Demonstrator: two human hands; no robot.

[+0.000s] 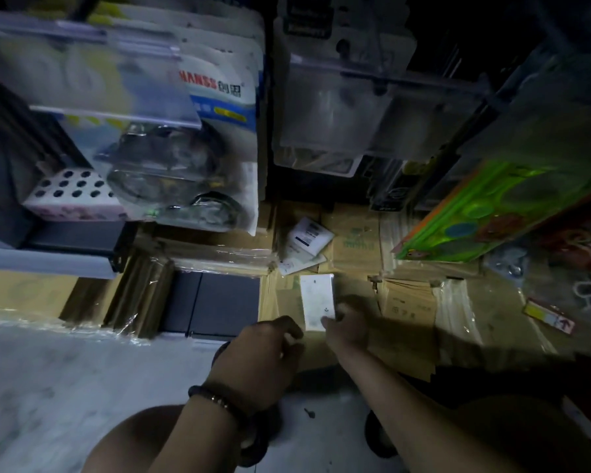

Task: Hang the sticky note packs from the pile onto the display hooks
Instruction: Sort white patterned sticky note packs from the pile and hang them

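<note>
Light is dim and the view blurs toward the edges. Far left: hanging blister packs [198,158] on the rack, with a clear price strip [116,114] across their front. Below them is an open carton with a black box [215,302] inside. The left hand [263,360], bead bracelet [212,397] at the wrist, reaches low, fingers curled just beside the near edge of a white sticky note pack [316,300]. A pale patch shows under the fingertips; cannot tell whether it grips anything. The right hand [347,322] pinches the pack at its near right corner in a narrow grip, flat face up over the cardboard [406,302]. Whether the pack is raised or resting cannot be told. It is probably held by the near end so the far end, with a small dark mark that may be the hang hole, stays free for a hook. The pile [304,242] of more packs lies beyond, near but apart. Above centre, a display hook [430,80] carries clear packets [331,107]; the target hook is unclear. Far right: a green stencil set [492,213]. Judgement: pick-up step, hanging not yet done.
</note>
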